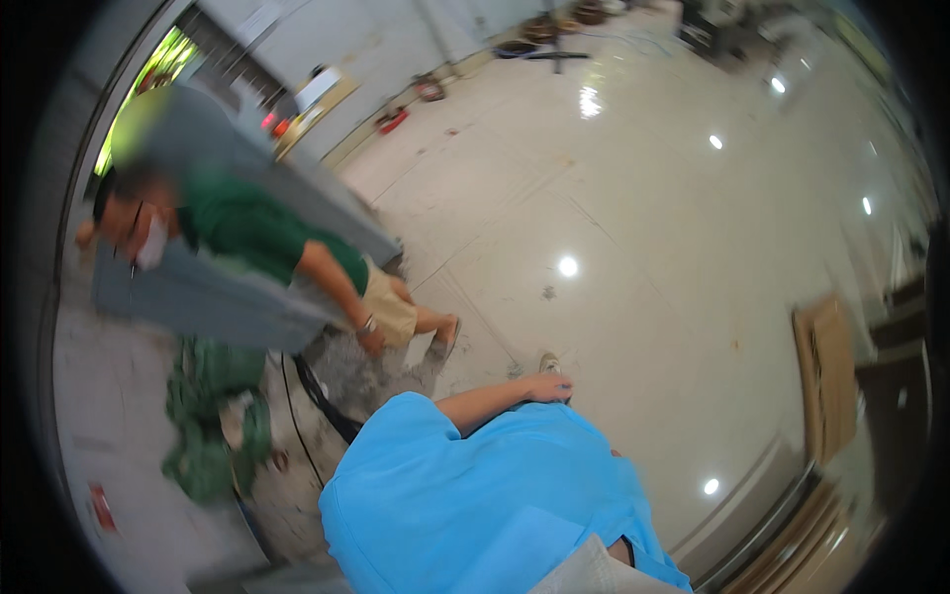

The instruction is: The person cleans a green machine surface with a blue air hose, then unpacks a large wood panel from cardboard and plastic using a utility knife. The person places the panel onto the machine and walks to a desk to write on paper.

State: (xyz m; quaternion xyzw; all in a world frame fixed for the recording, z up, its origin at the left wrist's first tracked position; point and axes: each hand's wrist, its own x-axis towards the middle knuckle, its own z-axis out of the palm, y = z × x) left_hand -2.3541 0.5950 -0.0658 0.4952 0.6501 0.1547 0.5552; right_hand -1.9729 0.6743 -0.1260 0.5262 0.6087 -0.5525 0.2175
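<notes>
A: Can any text, number or sign be read in the head view?
B: None can be read; anything that might be printed is too small or too blurred
A: What can be made out on the white rectangular paper sheet (pixel 259 22) on the pale grey wall (pixel 376 45) at the upper left?
B: It is seen only as a bright shape, and no letters can be made out on it
A: And on the small red rectangular patch (pixel 101 507) near the lower left edge?
B: Its colour is clearly shown, but whether it is a label cannot be told, and no wording can be deciphered
</notes>
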